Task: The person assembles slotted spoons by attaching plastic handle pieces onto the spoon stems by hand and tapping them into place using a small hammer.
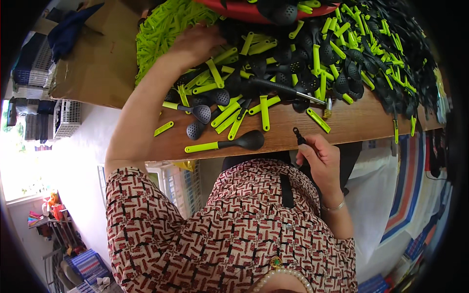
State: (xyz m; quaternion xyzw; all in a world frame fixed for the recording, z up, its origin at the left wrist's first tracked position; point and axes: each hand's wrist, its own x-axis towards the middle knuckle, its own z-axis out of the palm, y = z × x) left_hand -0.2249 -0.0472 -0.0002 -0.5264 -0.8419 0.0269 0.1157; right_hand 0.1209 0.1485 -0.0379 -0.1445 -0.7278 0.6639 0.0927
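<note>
Close to the table's front edge, my right hand (320, 158) is closed on a slim black plastic piece (298, 135) with a looped end; the rest of it is hidden by the fingers. My left hand (199, 45) reaches far across the table, between a heap of lime-green handles (163, 36) and black utensil heads. Its fingers are partly hidden, so I cannot tell whether they hold anything. Nearest me lies a black spoon (250, 140) with a lime-green handle fitted. Behind it are loose green handles (265, 113) and a black perforated spoon (201, 114).
A hammer (281, 89) with a dark grip and metal shaft lies across the pile. Many black utensils with green handles (354, 68) cover the table's right side. A red basin (234, 12) stands at the back, a large cardboard box (93, 58) at the left.
</note>
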